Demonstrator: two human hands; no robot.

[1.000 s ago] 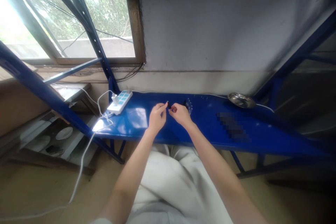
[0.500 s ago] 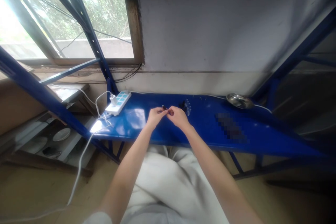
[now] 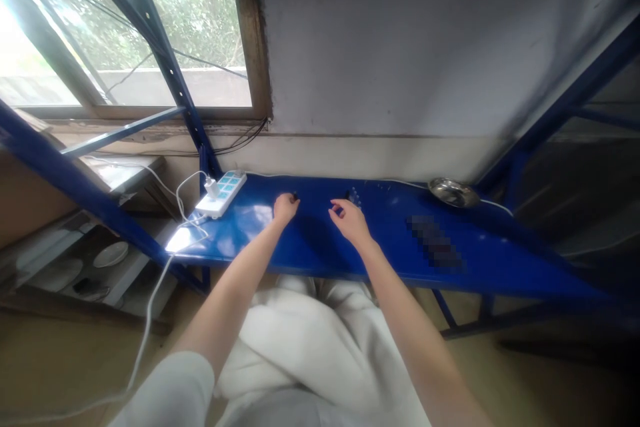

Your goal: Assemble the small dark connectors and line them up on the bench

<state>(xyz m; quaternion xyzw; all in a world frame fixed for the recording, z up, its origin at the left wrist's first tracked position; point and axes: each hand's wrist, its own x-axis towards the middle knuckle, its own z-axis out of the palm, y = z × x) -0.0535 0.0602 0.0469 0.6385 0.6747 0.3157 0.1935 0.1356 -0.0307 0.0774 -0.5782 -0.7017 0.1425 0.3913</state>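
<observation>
Fingers of the left hand [image 3: 287,209] were closed on a small dark part [image 3: 295,197], those of the right hand [image 3: 351,220] curled apart, seemingly empty, and clear pieces [image 3: 356,197] lay loose beyond on the blue table [image 3: 385,253], so handling appeared unfinished.

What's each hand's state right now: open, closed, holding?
Left hand: closed on a small black object, shape and material unclear.
Right hand: partly open, fingers curled, no held thing visible.

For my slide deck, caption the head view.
Over a blue bench, left hand holding a small dark object, right hand beside small clear pieces.
</observation>
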